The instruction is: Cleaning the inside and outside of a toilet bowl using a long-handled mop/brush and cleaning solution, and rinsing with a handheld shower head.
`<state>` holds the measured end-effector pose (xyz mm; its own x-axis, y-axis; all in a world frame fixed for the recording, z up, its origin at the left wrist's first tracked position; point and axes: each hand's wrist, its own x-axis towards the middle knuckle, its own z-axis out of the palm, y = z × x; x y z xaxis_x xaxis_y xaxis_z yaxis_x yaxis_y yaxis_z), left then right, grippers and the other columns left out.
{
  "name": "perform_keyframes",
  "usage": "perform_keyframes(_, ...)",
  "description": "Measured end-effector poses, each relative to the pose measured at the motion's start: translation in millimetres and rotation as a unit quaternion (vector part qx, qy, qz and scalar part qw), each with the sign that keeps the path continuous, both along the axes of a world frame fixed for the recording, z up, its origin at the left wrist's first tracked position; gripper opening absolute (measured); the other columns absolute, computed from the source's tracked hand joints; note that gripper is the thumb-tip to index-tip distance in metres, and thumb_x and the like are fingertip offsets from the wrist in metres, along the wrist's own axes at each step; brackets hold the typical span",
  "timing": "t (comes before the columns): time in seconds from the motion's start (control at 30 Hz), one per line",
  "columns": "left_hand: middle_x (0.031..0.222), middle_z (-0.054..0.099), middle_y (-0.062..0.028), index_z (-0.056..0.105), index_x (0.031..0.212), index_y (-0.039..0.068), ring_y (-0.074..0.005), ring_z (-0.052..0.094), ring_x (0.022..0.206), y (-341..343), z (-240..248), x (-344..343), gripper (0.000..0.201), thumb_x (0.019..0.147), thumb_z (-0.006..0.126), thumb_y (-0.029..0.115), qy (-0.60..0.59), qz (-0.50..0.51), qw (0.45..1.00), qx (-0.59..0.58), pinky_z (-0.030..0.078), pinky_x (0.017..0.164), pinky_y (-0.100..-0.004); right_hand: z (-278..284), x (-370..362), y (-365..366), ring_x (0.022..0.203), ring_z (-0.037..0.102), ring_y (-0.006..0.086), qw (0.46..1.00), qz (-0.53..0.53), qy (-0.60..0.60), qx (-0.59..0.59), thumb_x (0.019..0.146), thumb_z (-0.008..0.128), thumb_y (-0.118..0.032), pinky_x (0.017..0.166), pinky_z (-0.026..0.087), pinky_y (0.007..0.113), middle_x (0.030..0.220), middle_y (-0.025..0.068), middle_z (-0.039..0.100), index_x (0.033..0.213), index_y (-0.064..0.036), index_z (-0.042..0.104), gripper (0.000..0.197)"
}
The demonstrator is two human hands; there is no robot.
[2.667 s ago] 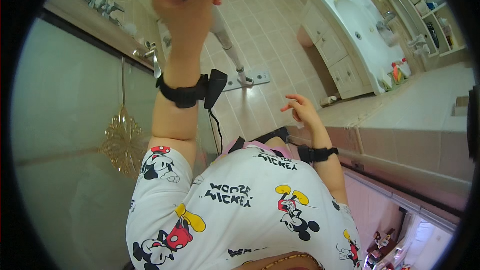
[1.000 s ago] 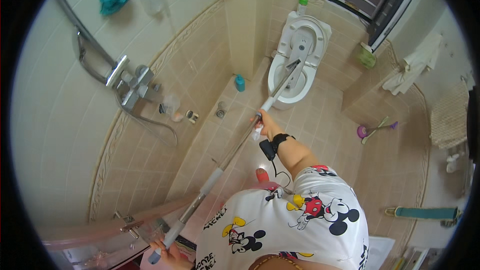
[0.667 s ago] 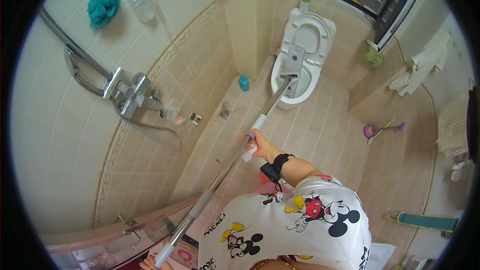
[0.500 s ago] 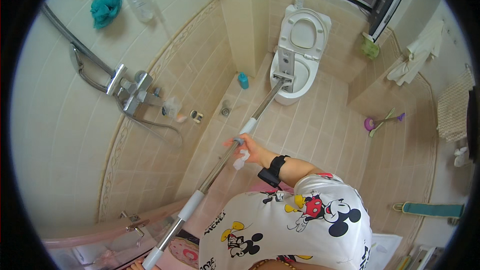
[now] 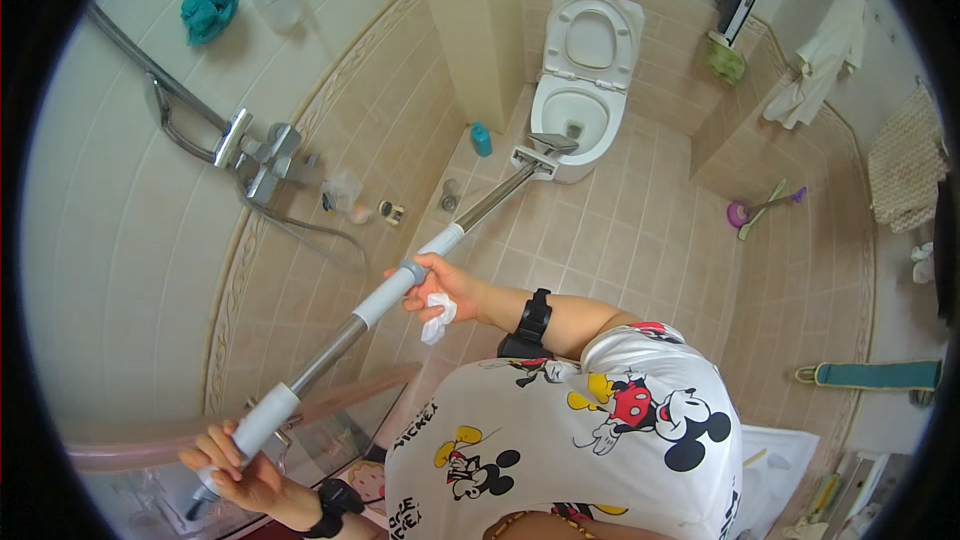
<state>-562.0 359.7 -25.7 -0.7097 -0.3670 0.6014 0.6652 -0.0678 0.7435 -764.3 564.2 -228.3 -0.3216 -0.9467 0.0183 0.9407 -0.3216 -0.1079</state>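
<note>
At eight o'clock my left hand is gripping the mop near its end, fingers curled round. Near centre, my right hand is holding its collar and a tissue, fingers partly curled. At one o'clock the mop head is overlapping the toilet; contact I can't tell.

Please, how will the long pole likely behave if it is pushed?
The long pole would probably be stiff, since its sections run straight without visible sag. Its shiny metal parts look smooth, so might be slippery when wet. The flat head may swivel, as it sits at an angle to the pole.
</note>
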Motion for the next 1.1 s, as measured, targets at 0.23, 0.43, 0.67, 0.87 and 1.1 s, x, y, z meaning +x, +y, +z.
perform_keyframes(0.23,0.059,0.037,0.0044,0.031,0.115,0.000,-0.0075,0.041,0.064,5.2,75.1,-107.9,0.072,0.066,0.065,0.039,0.064,0.021,0.997,-0.030,0.030,0.091,-0.0301,48.3,-58.7,19.9,0.054,0.032,0.0100,0.994,-0.053,0.050,-0.079,0.082,0.035,-0.046,0.034,0.026,0.018,0.084,0.0053,0.049,0.113,-0.0121,0.041,0.047)
perform_keyframes(0.43,0.097,0.048,-0.0098,0.021,0.123,0.002,-0.0211,0.045,0.096,9.8,136.4,-193.7,0.087,0.064,0.050,0.059,0.021,0.100,0.977,-0.189,0.028,0.094,-0.0355,71.3,-124.3,2.3,0.048,0.034,0.0105,0.992,-0.026,0.022,-0.120,0.075,0.044,-0.055,0.038,0.028,0.022,0.062,0.0021,0.043,0.079,-0.0033,0.047,0.052)
perform_keyframes(0.67,0.107,0.043,-0.0106,0.023,0.122,0.011,-0.0220,0.043,0.102,22.1,117.7,-255.4,0.062,0.077,0.048,0.045,0.072,0.116,0.982,-0.127,0.031,0.090,-0.0367,103.5,-206.4,3.3,0.047,0.032,0.0096,0.988,-0.097,0.010,-0.119,0.078,0.044,-0.045,0.037,0.026,0.021,0.060,0.0017,0.036,0.074,-0.0012,0.044,0.044)
perform_keyframes(0.87,0.111,0.042,-0.0094,0.032,0.119,0.008,-0.0191,0.041,0.105,-56.5,54.8,-252.6,0.048,0.081,0.049,0.031,-0.100,0.310,0.926,-0.193,0.035,0.085,-0.0341,118.4,-277.2,-54.0,0.049,0.032,0.0104,0.980,-0.189,-0.041,-0.050,0.080,0.038,-0.044,0.039,0.026,0.021,0.062,0.0045,0.039,0.080,0.0021,0.045,0.047)
perform_keyframes(1.1,0.116,0.040,-0.0121,0.033,0.120,0.005,-0.0210,0.041,0.106,-160.9,-9.4,-328.8,0.046,0.082,0.048,0.028,-0.201,0.367,0.867,-0.270,0.033,0.087,-0.0319,73.5,-356.2,-137.0,0.047,0.036,0.0128,0.973,-0.193,0.054,-0.111,0.075,0.042,-0.042,0.044,0.031,0.025,0.061,0.0045,0.042,0.087,0.0044,0.047,0.049)
